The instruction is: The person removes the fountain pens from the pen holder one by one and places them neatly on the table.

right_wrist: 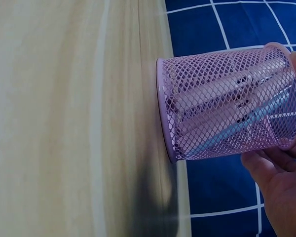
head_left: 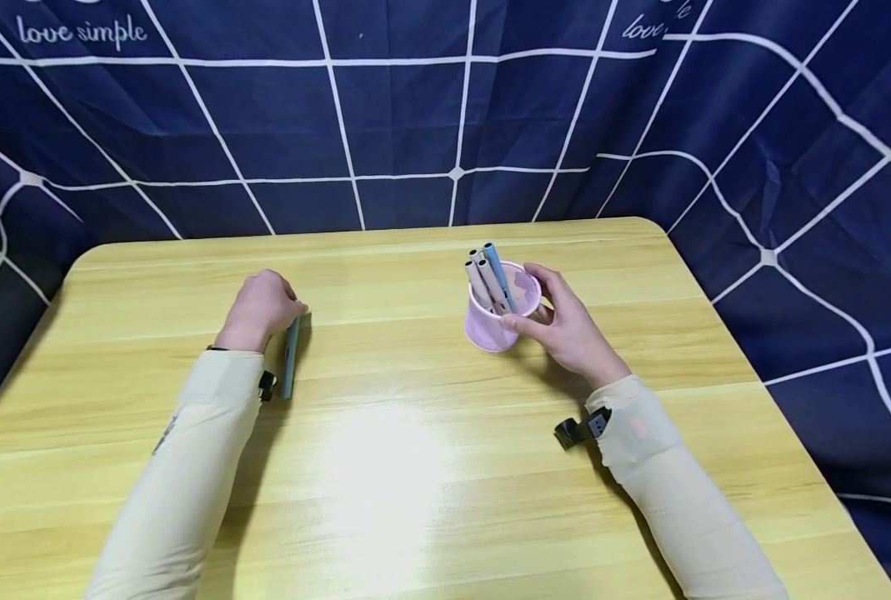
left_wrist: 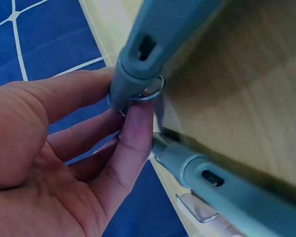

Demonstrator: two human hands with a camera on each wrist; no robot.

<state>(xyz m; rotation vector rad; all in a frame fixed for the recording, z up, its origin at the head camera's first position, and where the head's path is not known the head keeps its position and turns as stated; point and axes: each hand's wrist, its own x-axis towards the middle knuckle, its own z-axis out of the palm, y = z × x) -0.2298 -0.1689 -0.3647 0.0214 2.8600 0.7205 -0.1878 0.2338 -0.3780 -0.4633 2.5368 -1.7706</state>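
Note:
My left hand (head_left: pixel 262 307) is at the table's left side, pinching a blue-green pen (left_wrist: pixel 163 39) near one end between thumb and fingers. A second blue-green pen (left_wrist: pixel 227 190) shows beside it in the left wrist view, just past the fingertips; only one blue-green pen (head_left: pixel 290 358) is distinguishable from the head. My right hand (head_left: pixel 568 325) grips the rim of a pink mesh pen cup (right_wrist: pixel 212 106), thumb and fingers on its right side. Several pale pens (head_left: pixel 483 283) and a blue pen (head_left: pixel 499 271) lean inside the cup. Whether its base touches the table is unclear.
The wood-grain table (head_left: pixel 385 367) has rounded far corners. Dark blue cloth (head_left: pixel 400 125) with white grid lines hangs behind it and along both sides. Black straps with small black devices (head_left: pixel 582 428) sit at the wrists. Bright glare lies on the table's middle.

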